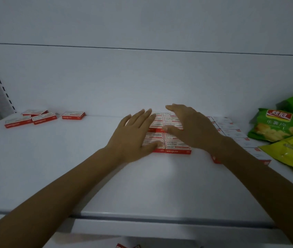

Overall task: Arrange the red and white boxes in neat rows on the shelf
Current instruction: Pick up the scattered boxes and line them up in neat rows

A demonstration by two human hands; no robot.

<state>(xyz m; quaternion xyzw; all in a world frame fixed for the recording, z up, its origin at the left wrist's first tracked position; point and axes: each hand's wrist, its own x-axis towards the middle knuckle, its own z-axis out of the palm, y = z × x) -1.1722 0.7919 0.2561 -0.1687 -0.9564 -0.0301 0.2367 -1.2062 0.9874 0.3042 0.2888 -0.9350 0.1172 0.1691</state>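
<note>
Front lip of the white metal shelf (142, 214) spans the near edge. Far left, four loose red-and-white cardboard boxes (42, 118) lie near the back wall. Open shelf surface separates them from the two-column block of boxes (177, 148). The left hand (133, 138) rests flat on it, fingers straight. The right hand (194, 127) spreads open above, contact unclear. Further box rows (231, 132) and green snack bags (274, 127) crowd the right edge.
</note>
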